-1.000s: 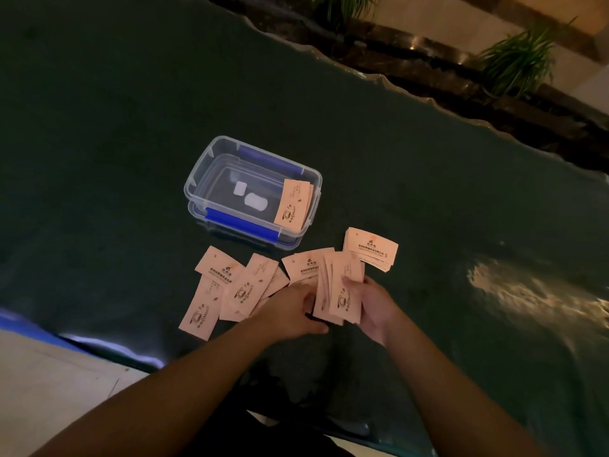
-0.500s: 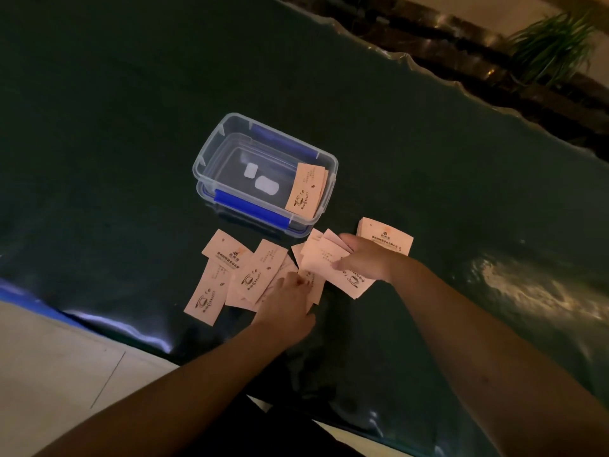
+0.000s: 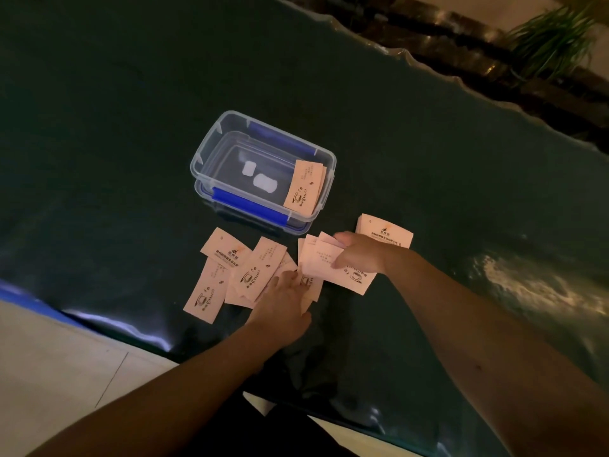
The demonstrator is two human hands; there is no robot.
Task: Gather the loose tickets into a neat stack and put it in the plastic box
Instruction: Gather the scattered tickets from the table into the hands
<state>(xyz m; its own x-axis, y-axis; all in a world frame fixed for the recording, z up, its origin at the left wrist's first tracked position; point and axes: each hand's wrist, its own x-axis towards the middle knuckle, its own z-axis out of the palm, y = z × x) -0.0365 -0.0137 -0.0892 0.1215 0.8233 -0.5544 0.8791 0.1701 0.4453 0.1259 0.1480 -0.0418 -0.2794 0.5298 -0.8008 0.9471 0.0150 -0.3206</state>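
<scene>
Pale pink tickets lie scattered on a dark green table. My right hand (image 3: 359,253) grips a fanned bunch of tickets (image 3: 324,260) just in front of the clear plastic box (image 3: 211,150). My left hand (image 3: 283,300) rests flat on the loose tickets (image 3: 255,272) to the left, fingers spread. Two more tickets (image 3: 206,291) lie further left. A small stack of tickets (image 3: 387,230) sits behind my right hand. Inside the box, a few tickets (image 3: 304,188) lean against its right wall.
The box has blue clips (image 3: 250,206) on its long sides and two white patches on its bottom. The table's near edge (image 3: 108,324) runs along pale floor. Potted plants (image 3: 553,37) stand beyond the far edge.
My right hand has carried its bunch of tickets from near my body up toward the box. My left hand has slid left onto the scattered tickets.
</scene>
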